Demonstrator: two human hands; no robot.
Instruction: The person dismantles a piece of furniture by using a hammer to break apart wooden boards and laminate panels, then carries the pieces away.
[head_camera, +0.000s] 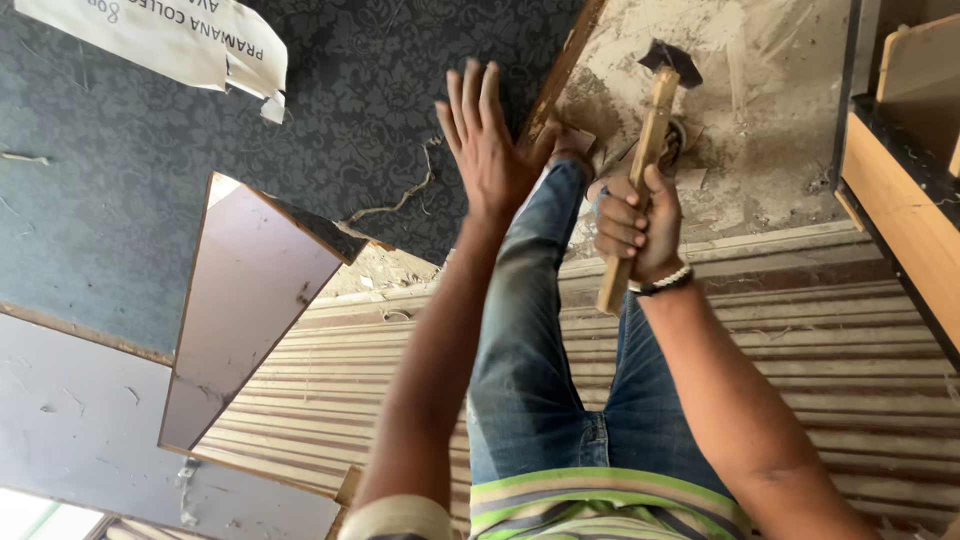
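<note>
Right hand (638, 228) fingers wrapped round wooden hammer (640, 160) handle, left hand (487, 145) fingers spread flat, patterned dark board (150, 200)

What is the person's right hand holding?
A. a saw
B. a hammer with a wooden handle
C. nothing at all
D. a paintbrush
B. The right hand is wrapped around the wooden handle of a hammer with a dark metal head, while the left hand is open and flat with its fingers spread, holding nothing.
</note>
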